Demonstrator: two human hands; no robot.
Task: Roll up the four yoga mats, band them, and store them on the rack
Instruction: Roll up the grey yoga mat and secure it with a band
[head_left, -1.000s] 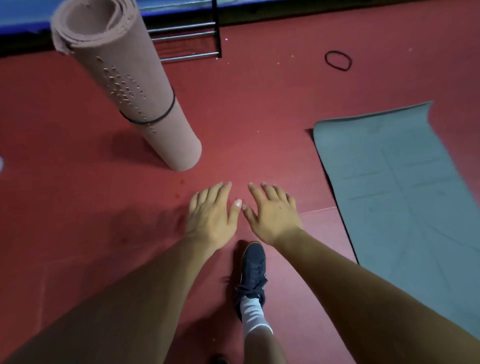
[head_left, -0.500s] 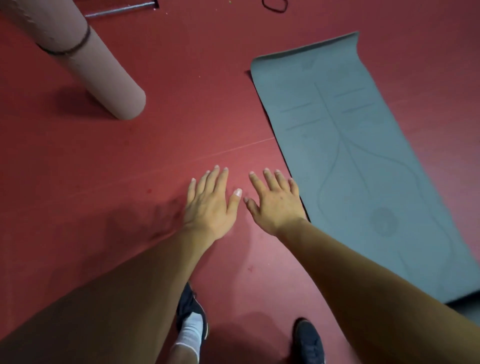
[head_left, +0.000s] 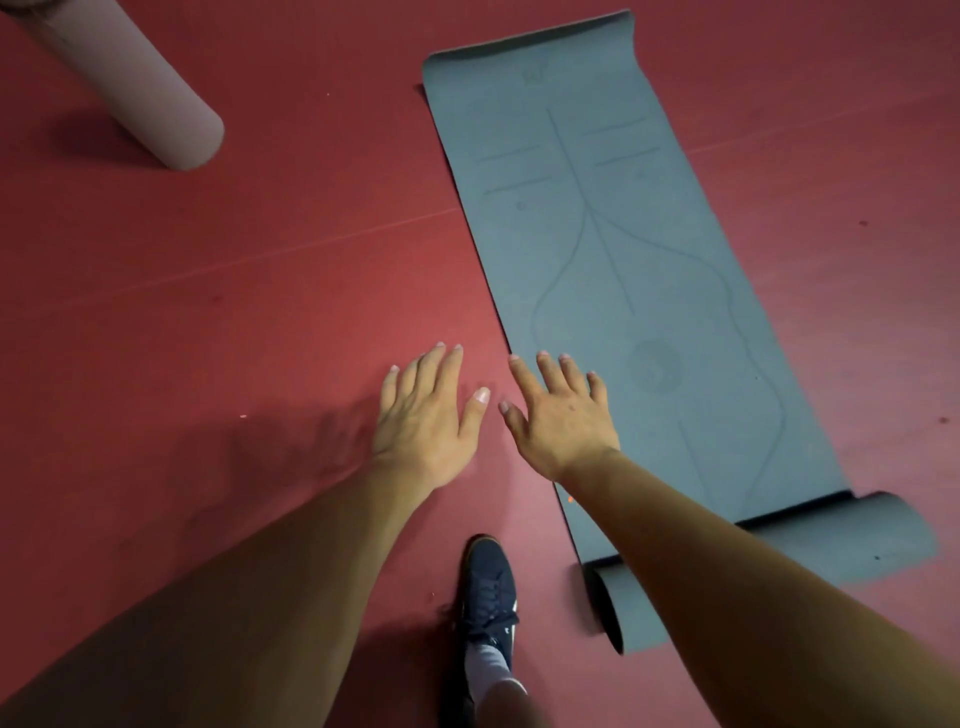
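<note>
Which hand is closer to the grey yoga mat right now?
Right. The right hand is spread open with its fingers over the grey yoga mat at its left edge. The left hand is further left, open over the red floor, clear of the mat.

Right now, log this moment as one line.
left hand open, empty | right hand open, empty | grey mat flat, near end part-rolled | pink mat rolled

the grey mat (head_left: 623, 270) at the right of the frame looks like matt rubbery foam, smooth, with faint darker lines marked in its face. the pink roll (head_left: 150, 98) at upper left is matt foam too. the red floor (head_left: 234, 291) is matt, finely ribbed, with thin seams. the shoe (head_left: 485, 592) at the bottom is dark cloth.
</note>
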